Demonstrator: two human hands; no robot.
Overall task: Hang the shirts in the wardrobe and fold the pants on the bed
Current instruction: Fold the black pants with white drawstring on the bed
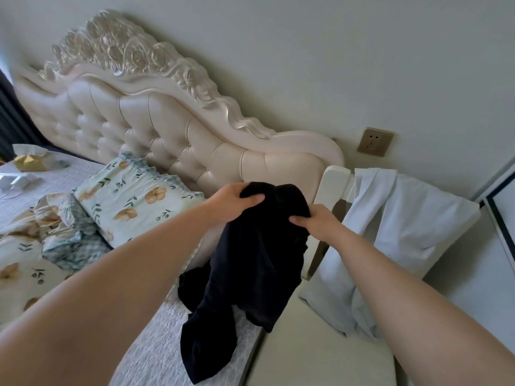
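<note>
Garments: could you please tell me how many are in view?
2: a black garment held up over the bed, and a white shirt draped over the chair. More may be hidden.

Before you, a bed [156, 344] covered in white quilted fabric carries a frilled floral pillow [131, 196], a crumpled floral quilt [41, 232], and, at its near edge, the trailing legs of black pants [250, 260].
</note>
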